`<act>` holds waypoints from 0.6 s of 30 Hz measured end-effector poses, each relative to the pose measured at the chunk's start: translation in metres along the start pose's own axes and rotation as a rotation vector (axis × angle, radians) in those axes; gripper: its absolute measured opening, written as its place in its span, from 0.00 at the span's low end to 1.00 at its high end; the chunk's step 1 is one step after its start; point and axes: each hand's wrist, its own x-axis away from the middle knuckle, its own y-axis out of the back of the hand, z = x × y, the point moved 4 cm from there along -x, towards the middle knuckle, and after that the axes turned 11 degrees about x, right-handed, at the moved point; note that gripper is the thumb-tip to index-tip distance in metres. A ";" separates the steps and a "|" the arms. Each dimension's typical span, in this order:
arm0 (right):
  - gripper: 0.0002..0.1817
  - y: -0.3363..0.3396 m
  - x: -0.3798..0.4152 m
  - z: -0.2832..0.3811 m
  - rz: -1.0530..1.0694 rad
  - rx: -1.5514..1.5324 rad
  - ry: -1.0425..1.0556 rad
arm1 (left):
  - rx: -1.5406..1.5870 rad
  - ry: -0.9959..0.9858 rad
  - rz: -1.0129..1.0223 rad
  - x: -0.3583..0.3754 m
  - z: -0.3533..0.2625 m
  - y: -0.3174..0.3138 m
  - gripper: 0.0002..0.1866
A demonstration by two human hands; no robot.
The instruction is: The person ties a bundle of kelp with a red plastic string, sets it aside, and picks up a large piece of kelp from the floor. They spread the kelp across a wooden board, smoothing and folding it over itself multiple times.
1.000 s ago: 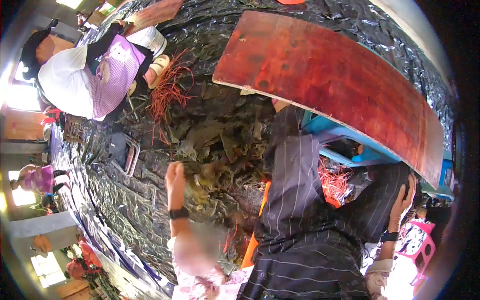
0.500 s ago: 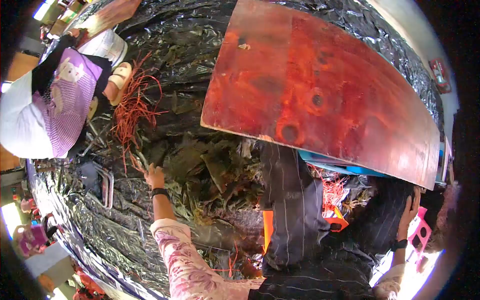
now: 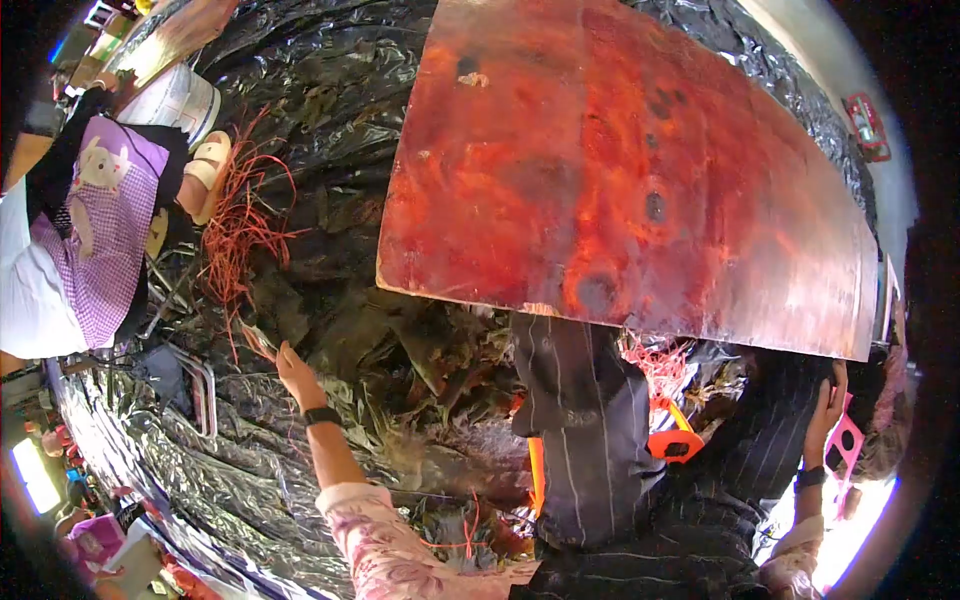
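Observation:
My left hand (image 3: 297,377) reaches out to the left, fingers closed on a thin brown dried leaf (image 3: 260,343). Just right of it is a heap of dark brown leaves (image 3: 400,350) on black plastic sheeting. My right hand (image 3: 823,412) lies along my dark striped trouser leg, its fingers stretched out. Its fingertips are right at the lower right edge of a large reddish wooden board (image 3: 620,180). That board lies across in front of me, over my knees.
A tangle of red strings (image 3: 245,225) lies at the left, by a seated person (image 3: 110,200) in a purple checked apron. A white bucket (image 3: 180,100) stands behind. Orange plastic (image 3: 677,444) shows between my legs, and a metal-legged stool (image 3: 195,385) is at left.
My view has shifted, so the board sits lower and larger. My left hand has moved slightly left and down with the leaf. My right hand stays by the board's edge.

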 end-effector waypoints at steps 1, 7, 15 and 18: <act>0.20 -0.002 0.000 0.002 0.003 -0.009 0.000 | -0.003 -0.006 -0.007 0.021 -0.015 0.004 0.25; 0.19 -0.007 -0.003 0.005 -0.008 -0.029 0.090 | -0.053 -0.323 -0.106 0.144 -0.088 0.055 0.21; 0.18 -0.009 0.000 0.021 -0.009 -0.072 0.153 | 0.251 -0.154 -0.102 0.252 -0.089 0.102 0.14; 0.18 -0.016 0.004 0.008 -0.047 -0.119 0.186 | 0.416 -0.094 -0.092 0.258 -0.048 0.109 0.16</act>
